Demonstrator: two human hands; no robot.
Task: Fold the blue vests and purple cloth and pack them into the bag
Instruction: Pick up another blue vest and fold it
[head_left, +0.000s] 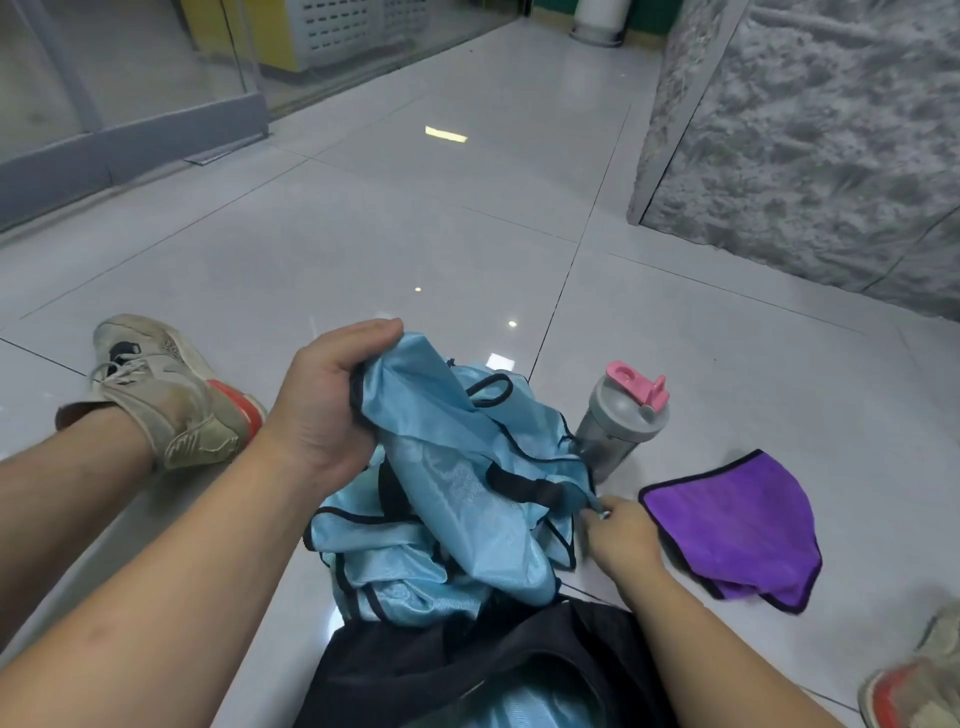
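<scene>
A crumpled heap of light blue vests (441, 499) with black trim lies on the floor between my legs. My left hand (322, 405) grips the top edge of one vest and lifts it. My right hand (618, 535) pinches that vest's lower right edge. The black bag (441, 670) sits open at the bottom of the view, with blue fabric showing inside it. A purple cloth (737, 525) with black trim lies crumpled on the floor to the right of my right hand.
A grey shaker bottle (618, 421) with a pink lid stands just behind the vests. My left shoe (176, 395) rests at the left, my right shoe (919, 675) at the bottom right. A grey stone wall (805, 130) rises at the right; glossy tiles stretch ahead.
</scene>
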